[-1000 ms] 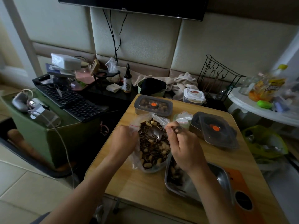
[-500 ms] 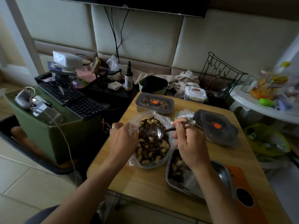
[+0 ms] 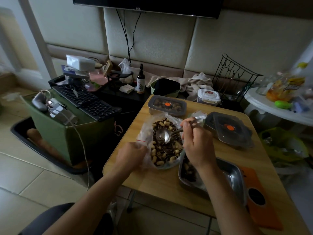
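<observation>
Right hand pinches shiny metal spoon; left hand grips crinkly clear bag of peanuts, seeds.

No readable text; TV logo too blurred.

Crowded table, bare wood in front

The plastic bag fills the middle, the left hand gripping its left rim, the right hand holding a spoon over it. A metal tray touches its right side; a grey container and a dark container stand behind. Bare wood shows in front of the bag.
</observation>
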Action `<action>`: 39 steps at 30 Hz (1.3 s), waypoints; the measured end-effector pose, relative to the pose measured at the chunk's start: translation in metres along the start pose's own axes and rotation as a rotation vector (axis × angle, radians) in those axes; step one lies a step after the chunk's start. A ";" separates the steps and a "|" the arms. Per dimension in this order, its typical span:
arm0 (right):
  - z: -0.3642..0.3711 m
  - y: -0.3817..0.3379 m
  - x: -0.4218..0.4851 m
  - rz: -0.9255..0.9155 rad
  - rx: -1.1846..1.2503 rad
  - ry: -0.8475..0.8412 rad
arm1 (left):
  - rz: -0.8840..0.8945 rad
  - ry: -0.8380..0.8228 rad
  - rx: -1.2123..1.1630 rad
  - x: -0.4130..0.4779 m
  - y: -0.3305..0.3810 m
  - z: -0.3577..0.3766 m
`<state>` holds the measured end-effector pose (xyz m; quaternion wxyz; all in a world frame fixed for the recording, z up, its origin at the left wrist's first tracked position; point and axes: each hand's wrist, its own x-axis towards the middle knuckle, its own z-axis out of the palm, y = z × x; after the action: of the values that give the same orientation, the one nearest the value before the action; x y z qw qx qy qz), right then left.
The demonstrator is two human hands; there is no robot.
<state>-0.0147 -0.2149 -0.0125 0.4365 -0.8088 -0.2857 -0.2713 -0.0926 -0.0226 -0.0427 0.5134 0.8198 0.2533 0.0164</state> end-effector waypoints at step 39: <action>-0.017 0.025 0.008 0.739 0.371 0.065 | 0.585 0.103 0.189 0.046 0.055 0.043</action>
<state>0.0056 -0.2388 -0.0128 0.6518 -0.7556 -0.0063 -0.0656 -0.0178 -0.0579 -0.0268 0.3947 0.9001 0.0329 0.1813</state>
